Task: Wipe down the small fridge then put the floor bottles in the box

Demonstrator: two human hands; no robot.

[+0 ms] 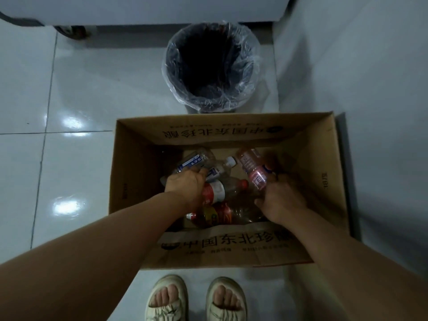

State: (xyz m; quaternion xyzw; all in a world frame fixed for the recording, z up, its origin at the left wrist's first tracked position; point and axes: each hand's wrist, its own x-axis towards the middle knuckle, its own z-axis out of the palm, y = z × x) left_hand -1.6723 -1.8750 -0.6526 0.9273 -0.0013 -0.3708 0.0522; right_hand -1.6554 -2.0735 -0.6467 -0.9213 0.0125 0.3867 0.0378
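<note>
An open cardboard box (324,158) stands on the tiled floor with several plastic bottles lying inside. Both of my hands reach into it. My left hand (185,185) grips a clear bottle with a blue and white label (192,159) near the box's left side. My right hand (281,198) grips a bottle with a pink label (253,170) at the right. Between the hands lies a red-capped bottle with a red and white label (222,187), and below it another red-labelled bottle (217,215).
A dark bin lined with a clear plastic bag (210,68) stands just behind the box. The small fridge's white base (162,10) spans the top. A wall (370,89) runs along the right. My two sandalled feet (196,297) stand at the box's near side.
</note>
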